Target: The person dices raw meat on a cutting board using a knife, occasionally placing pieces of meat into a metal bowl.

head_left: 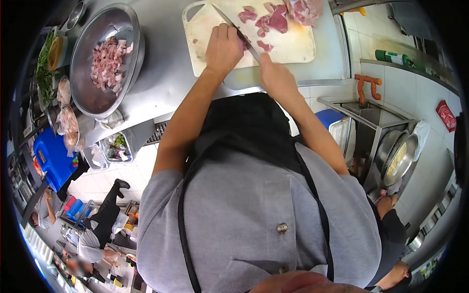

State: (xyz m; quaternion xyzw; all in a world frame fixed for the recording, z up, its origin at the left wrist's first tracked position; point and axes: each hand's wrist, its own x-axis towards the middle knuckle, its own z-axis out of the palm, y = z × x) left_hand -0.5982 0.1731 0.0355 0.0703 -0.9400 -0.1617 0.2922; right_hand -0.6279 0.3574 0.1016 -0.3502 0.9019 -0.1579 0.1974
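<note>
My right hand (277,75) is closed round the handle of a long kitchen knife (249,44), whose blade slants across a white cutting board (305,54). Beside the blade, my left hand (224,48) rests on the board with its fingers curled, pressing on a piece of raw meat that is mostly hidden. A small meat scrap (265,46) lies just past the knife. Farther along the board are several cut meat pieces (278,20) and a larger pale pink chunk (305,10).
A large metal bowl (133,63) of diced meat (110,63) stands left on the steel counter (161,63). Beyond it are green herbs (46,73) and bagged food (68,124). A metal bowl (400,158) stands at right. Other people are lower left and lower right.
</note>
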